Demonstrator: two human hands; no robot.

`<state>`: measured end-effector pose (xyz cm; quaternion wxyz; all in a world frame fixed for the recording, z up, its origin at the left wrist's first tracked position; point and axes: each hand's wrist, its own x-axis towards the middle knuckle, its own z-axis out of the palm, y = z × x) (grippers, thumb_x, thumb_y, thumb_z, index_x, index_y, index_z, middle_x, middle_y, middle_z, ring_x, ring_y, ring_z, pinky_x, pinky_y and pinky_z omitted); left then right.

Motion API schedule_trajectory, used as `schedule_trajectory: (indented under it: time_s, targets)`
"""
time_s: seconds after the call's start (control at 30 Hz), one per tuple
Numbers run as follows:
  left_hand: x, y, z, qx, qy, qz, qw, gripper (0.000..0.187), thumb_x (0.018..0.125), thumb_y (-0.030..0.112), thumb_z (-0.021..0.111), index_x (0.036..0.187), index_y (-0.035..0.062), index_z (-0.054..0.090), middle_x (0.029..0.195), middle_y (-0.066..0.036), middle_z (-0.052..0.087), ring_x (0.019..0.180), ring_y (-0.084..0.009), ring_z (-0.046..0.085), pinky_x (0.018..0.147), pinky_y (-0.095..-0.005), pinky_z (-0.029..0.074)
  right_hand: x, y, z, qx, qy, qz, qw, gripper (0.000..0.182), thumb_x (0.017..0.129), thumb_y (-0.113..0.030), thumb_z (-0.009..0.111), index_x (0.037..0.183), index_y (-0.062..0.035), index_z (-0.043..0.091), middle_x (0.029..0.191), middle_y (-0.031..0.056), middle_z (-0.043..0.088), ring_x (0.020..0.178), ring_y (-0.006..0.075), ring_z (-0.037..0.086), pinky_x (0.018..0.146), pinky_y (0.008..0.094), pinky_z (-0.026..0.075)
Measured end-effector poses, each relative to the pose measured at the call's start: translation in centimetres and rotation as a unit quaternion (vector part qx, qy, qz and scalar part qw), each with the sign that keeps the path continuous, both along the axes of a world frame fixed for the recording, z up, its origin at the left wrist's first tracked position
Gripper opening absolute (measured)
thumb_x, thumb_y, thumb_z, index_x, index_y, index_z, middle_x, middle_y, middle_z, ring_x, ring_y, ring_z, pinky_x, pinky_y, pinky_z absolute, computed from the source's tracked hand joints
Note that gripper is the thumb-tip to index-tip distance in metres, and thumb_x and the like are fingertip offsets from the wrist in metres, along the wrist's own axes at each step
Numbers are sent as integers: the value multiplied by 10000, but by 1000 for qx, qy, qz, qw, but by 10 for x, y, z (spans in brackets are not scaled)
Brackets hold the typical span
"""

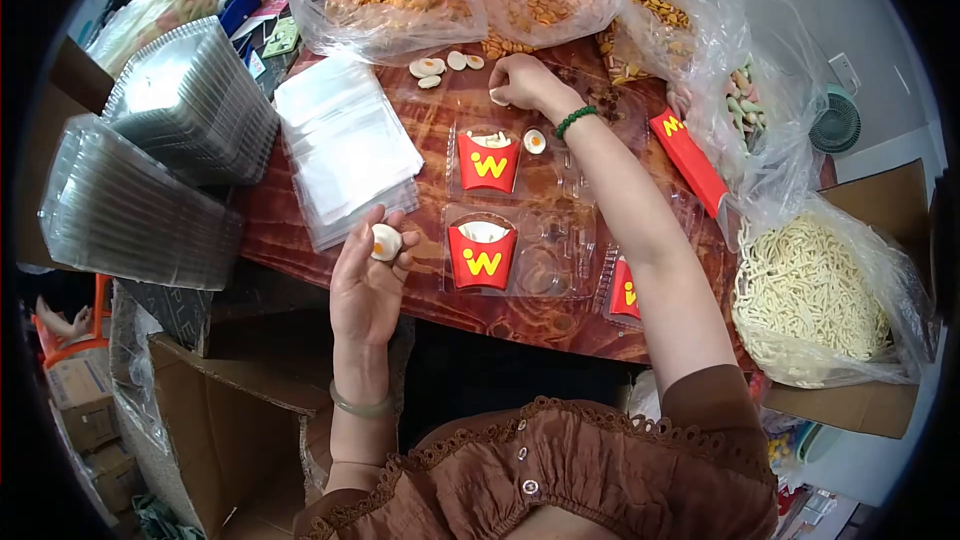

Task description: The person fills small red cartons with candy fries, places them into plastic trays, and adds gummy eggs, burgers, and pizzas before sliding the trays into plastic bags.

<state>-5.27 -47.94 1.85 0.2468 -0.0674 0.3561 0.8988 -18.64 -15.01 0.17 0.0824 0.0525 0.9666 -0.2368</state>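
Table (400, 290): red-brown wood grain. On it two clear trays, near tray (520, 255) and far tray (515, 160), each with a red fry box. Left hand (365, 285) pinches an egg piece (386, 242) near the table edge. Right hand (525, 83) closes on a white piece (498, 96) beyond the far tray.

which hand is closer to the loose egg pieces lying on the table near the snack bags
Right. The right hand is just beside the egg pieces, picking at one. The left hand is back at the near table edge, holding an egg piece.
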Motion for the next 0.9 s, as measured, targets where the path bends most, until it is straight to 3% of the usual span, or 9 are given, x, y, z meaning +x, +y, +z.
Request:
schedule_trajectory:
  time_s: [0.1, 0.2, 0.27, 0.4, 0.53, 0.6, 0.73, 0.83, 0.9]
  targets:
    - [6, 16, 7, 30, -3, -48, 998, 377, 946, 118, 494, 1284, -36, 424, 1183, -172, 552, 1015, -252, 604, 797, -290, 506, 27, -2, 14, -43, 141, 8, 989, 204, 787, -163, 679, 915, -10, 637, 851, 116, 676, 780, 206, 642, 700, 335, 493]
    - [17, 28, 6, 47, 18, -112, 992, 381, 944, 75, 494, 1292, -52, 405, 1241, -225, 522, 1050, -281, 606, 866, -304, 529, 86, -12, 56, -300, 73, -24, 951, 170, 853, -123, 648, 956, 9, 620, 917, 53, 667, 765, 101, 618, 633, 255, 493]
    - [28, 36, 6, 54, 20, -143, 988, 390, 949, 112, 512, 1284, -59, 410, 1229, -224, 538, 1031, -279, 620, 857, -305, 539, 121, -5, 48, -340, 47, 19, 939, 143, 869, -94, 632, 956, 18, 618, 901, 46, 663, 755, 83, 613, 629, 217, 490]
    - [51, 49, -4, 45, -2, -205, 978, 382, 932, 146, 563, 1263, -17, 463, 1187, -188, 579, 989, -247, 638, 806, -281, 549, 184, -27, 32, -283, 1, 27, 959, 129, 863, -95, 635, 933, 13, 642, 840, 49, 678, 786, 92, 621, 703, 254, 500]
    - [70, 59, -23, 31, -16, -240, 970, 386, 930, 153, 568, 1276, 12, 470, 1172, -162, 596, 968, -226, 640, 774, -272, 537, 201, -44, 10, -206, 47, 16, 977, 123, 842, -110, 636, 915, -13, 651, 854, 83, 670, 798, 163, 645, 720, 290, 500]
    - [72, 60, -26, 25, -12, -250, 968, 408, 941, 132, 540, 1314, 5, 435, 1218, -164, 567, 1041, -244, 614, 839, -295, 517, 204, -48, 3, -24, 140, 9, 990, 105, 838, -99, 627, 914, -32, 656, 858, 86, 634, 807, 193, 637, 716, 304, 492]
    - [74, 62, -22, 88, -62, -242, 964, 428, 947, 117, 515, 1338, -14, 400, 1265, -173, 529, 1088, -264, 590, 886, -310, 511, 210, -53, 2, -39, 170, 1, 985, 96, 843, -96, 622, 915, -42, 657, 854, 84, 596, 806, 198, 615, 708, 303, 480]
    - [71, 62, -13, 105, -70, -257, 958, 423, 964, 98, 469, 1356, -16, 358, 1316, -170, 474, 1109, -259, 571, 916, -319, 499, 221, -55, 27, -150, 179, 3, 972, 126, 838, -119, 648, 931, -34, 655, 865, 84, 600, 822, 193, 602, 715, 295, 473]
    - [72, 64, -8, 82, -22, -279, 957, 417, 954, 84, 490, 1341, -27, 378, 1265, -156, 513, 1093, -240, 576, 942, -316, 499, 235, -59, 54, -299, 88, 105, 944, 171, 823, -138, 682, 954, -31, 654, 899, 84, 600, 848, 200, 595, 734, 288, 471]
